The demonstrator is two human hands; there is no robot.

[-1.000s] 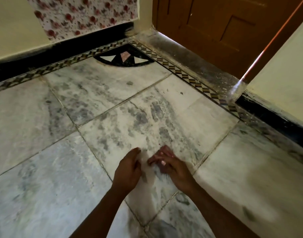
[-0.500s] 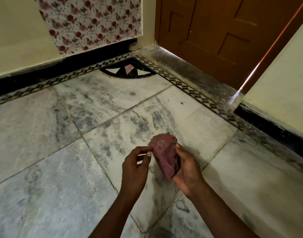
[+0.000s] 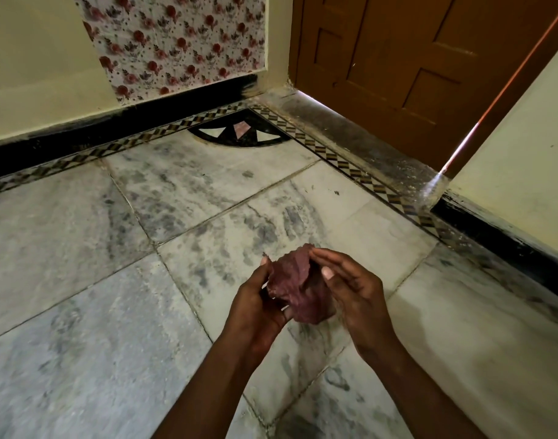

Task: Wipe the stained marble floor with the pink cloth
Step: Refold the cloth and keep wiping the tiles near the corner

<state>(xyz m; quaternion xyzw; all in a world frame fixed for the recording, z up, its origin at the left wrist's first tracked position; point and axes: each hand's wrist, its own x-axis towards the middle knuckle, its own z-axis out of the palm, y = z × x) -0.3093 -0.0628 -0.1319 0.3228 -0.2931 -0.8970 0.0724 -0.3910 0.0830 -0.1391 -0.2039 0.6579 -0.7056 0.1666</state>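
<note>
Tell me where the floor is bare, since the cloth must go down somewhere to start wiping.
Both hands, left and right, hold the cloth above the floor. Nothing lies on the slabs: there is bare room left of the hands, ahead toward the patterned border, and right toward the black skirting. Only the spot under the hands is crowded.

Two bare forearms enter from the bottom edge of the frame, no sleeves in view. Left hand [image 3: 255, 308] and right hand [image 3: 356, 296] are both bare: no gloves, rings, watch or bands visible. Short, pale fingernails [image 3: 327, 273] show near frame centre.
</note>
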